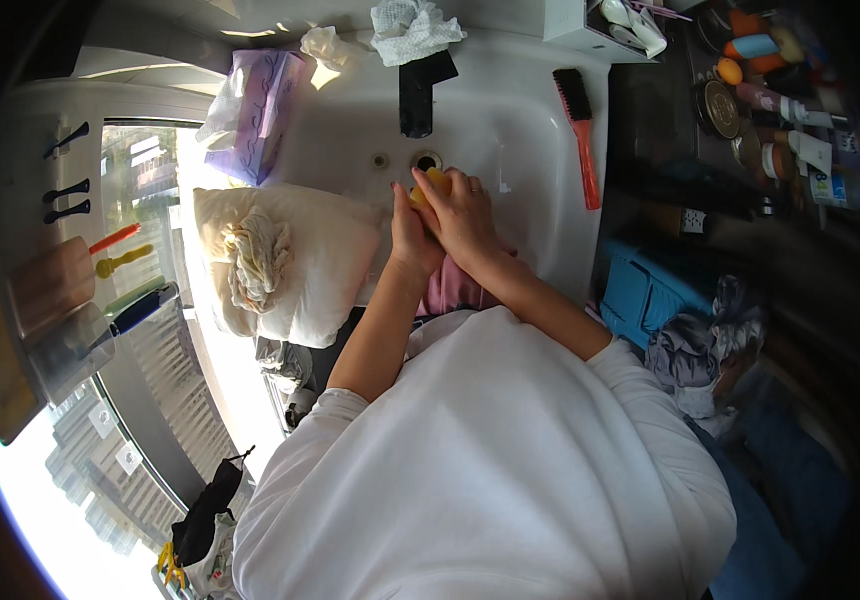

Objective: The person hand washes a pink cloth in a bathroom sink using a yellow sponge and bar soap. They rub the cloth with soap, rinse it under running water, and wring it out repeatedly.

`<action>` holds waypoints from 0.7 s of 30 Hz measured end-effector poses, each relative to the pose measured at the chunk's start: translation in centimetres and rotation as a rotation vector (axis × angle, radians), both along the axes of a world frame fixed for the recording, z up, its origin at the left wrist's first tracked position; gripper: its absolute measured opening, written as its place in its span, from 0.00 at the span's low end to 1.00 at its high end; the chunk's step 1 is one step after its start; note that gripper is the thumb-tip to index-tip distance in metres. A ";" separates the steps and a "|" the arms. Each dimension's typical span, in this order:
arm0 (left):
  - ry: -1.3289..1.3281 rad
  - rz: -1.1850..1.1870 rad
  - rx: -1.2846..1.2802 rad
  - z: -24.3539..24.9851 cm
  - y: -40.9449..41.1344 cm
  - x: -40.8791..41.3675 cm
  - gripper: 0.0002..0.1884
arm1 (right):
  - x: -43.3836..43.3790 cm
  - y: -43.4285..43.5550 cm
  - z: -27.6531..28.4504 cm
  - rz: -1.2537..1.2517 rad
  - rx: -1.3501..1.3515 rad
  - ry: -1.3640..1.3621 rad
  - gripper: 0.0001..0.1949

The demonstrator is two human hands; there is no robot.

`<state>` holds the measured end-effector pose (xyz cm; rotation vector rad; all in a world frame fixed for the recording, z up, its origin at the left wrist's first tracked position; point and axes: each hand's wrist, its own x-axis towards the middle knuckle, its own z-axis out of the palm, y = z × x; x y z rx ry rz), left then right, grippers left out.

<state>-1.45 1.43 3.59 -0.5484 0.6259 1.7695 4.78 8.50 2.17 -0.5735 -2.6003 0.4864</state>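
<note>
Both my hands meet over the white sink basin, just below its drain [426, 160]. A yellow object [436, 186], perhaps a bar of soap or a sponge, lies between my left hand [416, 232] and my right hand [467, 217], partly hidden by the fingers. My right hand lies over it, and my left hand is against its lower left side. Pink cloth [460, 286] hangs under my wrists at the near edge of the basin. A dark faucet [416, 97] stands beyond the drain.
A red-handled brush [587, 161] lies along the basin's right rim. To the left are a purple tissue pack [261, 112] and a cream cushion [317, 255] bearing a crumpled cloth [256, 259]. Crumpled tissue [411, 34] sits behind the faucet. A blue basket [644, 289] is at the right.
</note>
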 end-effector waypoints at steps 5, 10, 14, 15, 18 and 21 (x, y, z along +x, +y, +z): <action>0.084 -0.021 0.017 0.4 -0.3 1.3 0.27 | -0.8 2.0 0.4 -0.132 -0.123 -0.173 0.22; 0.115 -0.055 -0.003 -1.0 -1.4 -1.2 0.23 | 1.2 1.5 -0.5 0.194 -0.876 0.100 0.22; 0.188 -0.101 0.044 1.8 -2.5 -2.9 0.27 | 2.5 6.5 -2.3 0.162 -1.305 0.187 0.21; 0.208 -0.105 0.098 2.2 -2.6 -3.3 0.28 | 2.2 6.8 -2.1 0.145 -1.256 0.128 0.21; 0.264 -0.108 0.129 2.4 -3.2 -4.0 0.31 | 1.9 7.0 -0.5 0.256 -1.585 -0.128 0.18; 0.414 -0.163 0.013 2.5 -4.3 -4.8 0.29 | 2.4 8.2 -0.6 0.203 -1.753 -0.139 0.13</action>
